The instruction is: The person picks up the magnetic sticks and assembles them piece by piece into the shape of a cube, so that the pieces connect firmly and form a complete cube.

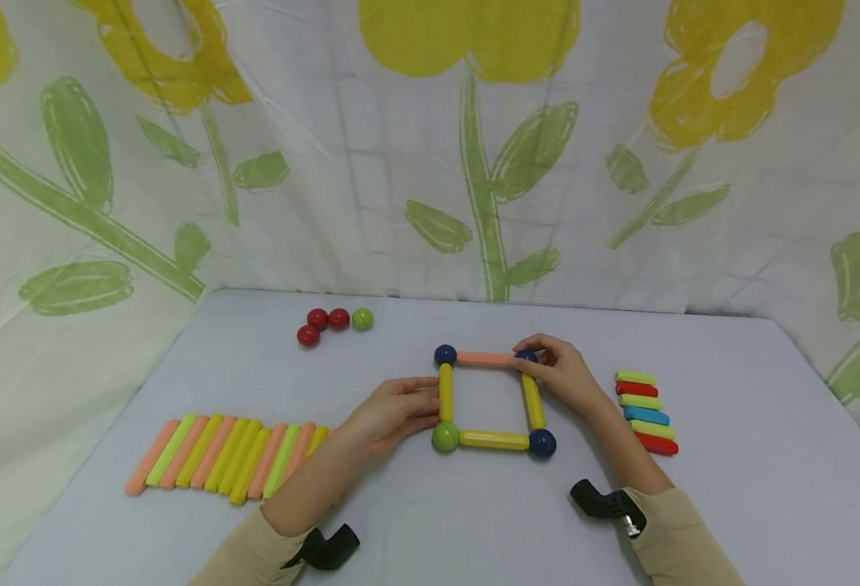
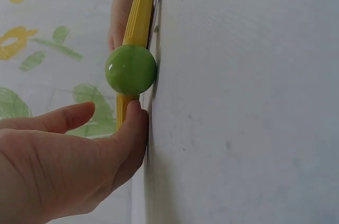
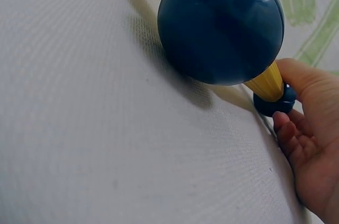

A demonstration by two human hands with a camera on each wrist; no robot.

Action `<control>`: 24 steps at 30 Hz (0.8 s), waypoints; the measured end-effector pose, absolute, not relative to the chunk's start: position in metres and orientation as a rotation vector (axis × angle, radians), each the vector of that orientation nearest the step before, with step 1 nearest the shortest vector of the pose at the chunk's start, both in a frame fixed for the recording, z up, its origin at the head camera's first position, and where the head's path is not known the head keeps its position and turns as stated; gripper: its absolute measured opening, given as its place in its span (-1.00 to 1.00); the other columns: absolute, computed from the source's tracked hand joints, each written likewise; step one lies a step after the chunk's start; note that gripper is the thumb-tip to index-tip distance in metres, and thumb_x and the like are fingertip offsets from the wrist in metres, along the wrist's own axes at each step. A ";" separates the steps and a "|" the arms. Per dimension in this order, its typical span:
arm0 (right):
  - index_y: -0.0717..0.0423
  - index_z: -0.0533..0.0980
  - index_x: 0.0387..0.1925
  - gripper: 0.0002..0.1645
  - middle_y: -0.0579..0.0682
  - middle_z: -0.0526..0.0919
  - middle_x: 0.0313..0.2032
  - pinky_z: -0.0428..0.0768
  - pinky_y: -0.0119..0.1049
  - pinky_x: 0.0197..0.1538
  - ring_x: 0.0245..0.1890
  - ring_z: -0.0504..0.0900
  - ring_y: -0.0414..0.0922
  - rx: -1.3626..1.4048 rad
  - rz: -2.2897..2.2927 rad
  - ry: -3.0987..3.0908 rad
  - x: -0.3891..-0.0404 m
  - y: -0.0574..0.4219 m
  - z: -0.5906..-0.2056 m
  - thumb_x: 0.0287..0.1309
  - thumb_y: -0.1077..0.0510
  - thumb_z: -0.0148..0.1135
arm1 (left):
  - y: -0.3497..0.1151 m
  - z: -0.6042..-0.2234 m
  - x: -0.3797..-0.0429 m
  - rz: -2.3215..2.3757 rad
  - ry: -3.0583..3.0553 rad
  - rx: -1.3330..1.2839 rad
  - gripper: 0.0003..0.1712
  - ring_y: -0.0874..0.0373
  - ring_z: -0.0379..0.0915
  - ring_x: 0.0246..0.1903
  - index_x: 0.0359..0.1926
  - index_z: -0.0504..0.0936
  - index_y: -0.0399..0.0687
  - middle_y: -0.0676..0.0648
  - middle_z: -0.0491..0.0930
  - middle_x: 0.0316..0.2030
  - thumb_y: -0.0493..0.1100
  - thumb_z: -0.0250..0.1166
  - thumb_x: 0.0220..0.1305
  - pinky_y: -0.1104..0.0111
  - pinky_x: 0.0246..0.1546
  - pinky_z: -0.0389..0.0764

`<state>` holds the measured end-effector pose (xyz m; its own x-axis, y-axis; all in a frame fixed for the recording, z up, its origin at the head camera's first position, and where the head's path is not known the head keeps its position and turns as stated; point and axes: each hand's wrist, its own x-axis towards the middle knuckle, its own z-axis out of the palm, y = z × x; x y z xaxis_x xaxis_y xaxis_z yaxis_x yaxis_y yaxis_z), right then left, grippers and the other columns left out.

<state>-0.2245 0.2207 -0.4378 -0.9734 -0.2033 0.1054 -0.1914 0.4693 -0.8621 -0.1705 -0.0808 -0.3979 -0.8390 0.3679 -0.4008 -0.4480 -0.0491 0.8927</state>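
Sleeves (image 1: 686,537), beige, one pair, each with a black wrist piece (image 1: 330,547). Long sticks (image 1: 220,460), orange, green and yellow, in a row at left, right end partly behind left forearm (image 1: 320,488). Square frame (image 1: 477,439) of balls and sticks, flat on white table (image 1: 473,521), between the hands: near side, green ball (image 1: 445,437), near yellow stick (image 1: 499,441), near right blue ball (image 1: 543,443); flanks, left yellow stick (image 1: 446,393) and right yellow stick (image 1: 533,400); far side, far left blue ball (image 1: 445,355), orange stick (image 1: 484,359), far right blue ball (image 1: 526,356). Left hand (image 1: 393,411), fingers loosely extended, seemingly touching left yellow stick, no grip visible. Short sticks (image 1: 647,415), six, side by side at right. Right hand (image 1: 563,370), narrow, far right blue ball pinched between thumb and fingers. Loose balls (image 1: 317,318), three red, one green, at far left. Flowered cloth (image 1: 327,244), behind. Possible faults, by judgement: orange stick parting from far right blue ball through an outward tug; square skewing under uneven pressure; row scattered by low left forearm. Right wrist view: fingers beneath the pinched ball, hidden from the head. Left wrist view: one digit clear of the stick, less plain from above. Head view alone: whole square, all spare pieces.
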 end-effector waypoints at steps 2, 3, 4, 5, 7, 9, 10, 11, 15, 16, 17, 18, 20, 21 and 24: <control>0.22 0.67 0.06 -0.68 0.13 0.65 -0.13 0.45 -0.45 -0.37 -0.38 0.46 -0.13 -0.362 -1.572 2.682 -0.225 0.221 -0.438 0.37 0.14 0.43 | -0.083 -0.396 -0.170 1.938 1.685 -0.088 -0.41 0.03 0.60 0.15 0.51 0.29 -0.46 -0.43 0.42 0.41 -0.39 0.13 0.56 0.15 0.35 0.56; 0.22 0.67 0.06 -0.67 0.12 0.65 -0.13 0.45 -0.45 -0.36 -0.38 0.46 -0.13 -0.362 -1.570 2.683 -0.225 0.221 -0.438 0.37 0.14 0.43 | -0.084 -0.395 -0.169 1.936 1.689 -0.090 -0.41 0.04 0.60 0.14 0.51 0.30 -0.45 -0.42 0.42 0.41 -0.39 0.14 0.56 0.16 0.34 0.57; 0.22 0.67 0.07 -0.67 0.12 0.65 -0.14 0.44 -0.45 -0.36 -0.38 0.46 -0.13 -0.361 -1.569 2.684 -0.225 0.221 -0.438 0.37 0.14 0.43 | -0.085 -0.395 -0.169 1.934 1.694 -0.095 -0.42 0.05 0.61 0.12 0.51 0.30 -0.44 -0.42 0.43 0.40 -0.38 0.15 0.56 0.17 0.32 0.58; 0.22 0.67 0.06 -0.67 0.12 0.64 -0.15 0.44 -0.45 -0.37 -0.39 0.46 -0.13 -0.360 -1.569 2.684 -0.225 0.221 -0.438 0.37 0.14 0.43 | -0.087 -0.394 -0.168 1.932 1.700 -0.096 -0.42 0.06 0.62 0.11 0.51 0.31 -0.43 -0.41 0.44 0.40 -0.37 0.15 0.56 0.18 0.31 0.59; 0.23 0.67 0.06 -0.68 0.12 0.64 -0.16 0.44 -0.45 -0.37 -0.39 0.46 -0.14 -0.358 -1.570 2.684 -0.225 0.221 -0.439 0.37 0.14 0.43 | -0.090 -0.391 -0.167 1.931 1.714 -0.090 -0.41 0.04 0.62 0.12 0.51 0.31 -0.43 -0.42 0.44 0.40 -0.36 0.16 0.56 0.19 0.31 0.59; 0.23 0.67 0.06 -0.68 0.12 0.64 -0.17 0.44 -0.45 -0.38 -0.40 0.45 -0.14 -0.358 -1.571 2.684 -0.225 0.220 -0.439 0.37 0.14 0.43 | -0.094 -0.389 -0.165 1.926 1.740 -0.074 -0.40 -0.03 0.60 0.17 0.51 0.30 -0.43 -0.42 0.42 0.41 -0.34 0.16 0.56 0.18 0.32 0.58; 0.23 0.67 0.06 -0.68 0.12 0.64 -0.17 0.44 -0.45 -0.38 -0.40 0.45 -0.14 -0.357 -1.572 2.684 -0.225 0.221 -0.439 0.37 0.14 0.43 | -0.096 -0.387 -0.164 1.923 1.750 -0.063 -0.40 -0.08 0.57 0.22 0.52 0.29 -0.43 -0.43 0.41 0.42 -0.33 0.16 0.57 0.16 0.34 0.56; 0.23 0.67 0.06 -0.68 0.12 0.64 -0.17 0.44 -0.45 -0.38 -0.40 0.45 -0.14 -0.356 -1.575 2.684 -0.225 0.221 -0.439 0.37 0.15 0.43 | -0.099 -0.385 -0.162 1.918 1.767 -0.054 -0.40 -0.12 0.55 0.26 0.52 0.29 -0.42 -0.42 0.41 0.42 -0.32 0.16 0.57 0.15 0.35 0.55; 0.22 0.67 0.06 -0.68 0.13 0.64 -0.14 0.44 -0.45 -0.37 -0.39 0.45 -0.14 -0.360 -1.583 2.682 -0.224 0.221 -0.440 0.37 0.15 0.43 | -0.113 -0.375 -0.151 1.883 1.839 -0.022 -0.39 -0.24 0.43 0.38 0.54 0.26 -0.39 -0.41 0.39 0.44 -0.29 0.13 0.60 0.10 0.38 0.51; 0.22 0.67 0.06 -0.68 0.13 0.65 -0.13 0.44 -0.45 -0.37 -0.39 0.46 -0.14 -0.361 -1.584 2.682 -0.224 0.221 -0.440 0.37 0.15 0.43 | -0.117 -0.373 -0.148 1.872 1.861 -0.012 -0.38 -0.25 0.43 0.38 0.55 0.25 -0.39 -0.40 0.39 0.44 -0.28 0.14 0.60 0.09 0.37 0.51; 0.22 0.67 0.06 -0.68 0.14 0.65 -0.13 0.44 -0.45 -0.37 -0.39 0.46 -0.15 -0.363 -1.586 2.681 -0.224 0.221 -0.440 0.37 0.15 0.43 | -0.122 -0.371 -0.145 1.858 1.890 0.000 -0.37 -0.25 0.43 0.38 0.55 0.25 -0.39 -0.40 0.39 0.44 -0.27 0.14 0.60 0.09 0.37 0.51; 0.23 0.67 0.06 -0.68 0.15 0.65 -0.12 0.45 -0.45 -0.37 -0.39 0.46 -0.15 -0.366 -1.588 2.681 -0.224 0.221 -0.441 0.37 0.15 0.43 | -0.127 -0.369 -0.141 1.841 1.917 0.009 -0.36 -0.25 0.43 0.39 0.56 0.24 -0.37 -0.40 0.38 0.45 -0.25 0.14 0.60 0.08 0.38 0.51; 0.23 0.67 0.06 -0.69 0.15 0.66 -0.10 0.45 -0.45 -0.37 -0.40 0.46 -0.16 -0.370 -1.592 2.679 -0.224 0.221 -0.441 0.37 0.15 0.43 | -0.138 -0.364 -0.133 1.804 1.974 0.017 -0.34 -0.24 0.44 0.38 0.57 0.23 -0.33 -0.38 0.39 0.45 -0.22 0.16 0.60 0.07 0.37 0.51; 0.23 0.67 0.06 -0.69 0.16 0.66 -0.09 0.45 -0.45 -0.37 -0.40 0.46 -0.16 -0.371 -1.598 2.674 -0.224 0.220 -0.441 0.37 0.16 0.43 | -0.144 -0.363 -0.130 1.790 2.002 0.027 -0.33 -0.23 0.45 0.37 0.58 0.22 -0.33 -0.38 0.38 0.45 -0.20 0.17 0.59 0.07 0.36 0.53; 0.23 0.66 0.06 -0.68 0.16 0.66 -0.07 0.45 -0.45 -0.36 -0.40 0.46 -0.16 -0.371 -1.606 2.668 -0.224 0.220 -0.441 0.37 0.15 0.42 | -0.162 -0.362 -0.119 1.732 2.087 0.034 -0.29 -0.22 0.47 0.36 0.59 0.22 -0.28 -0.37 0.39 0.46 -0.14 0.20 0.58 0.07 0.33 0.57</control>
<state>-0.2235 0.2198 -0.4406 -0.9720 -0.2043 0.1160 -0.1982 0.4476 -0.8720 -0.1193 -0.1619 -0.3615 -0.9092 0.2840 -0.3045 -0.2469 0.2210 0.9435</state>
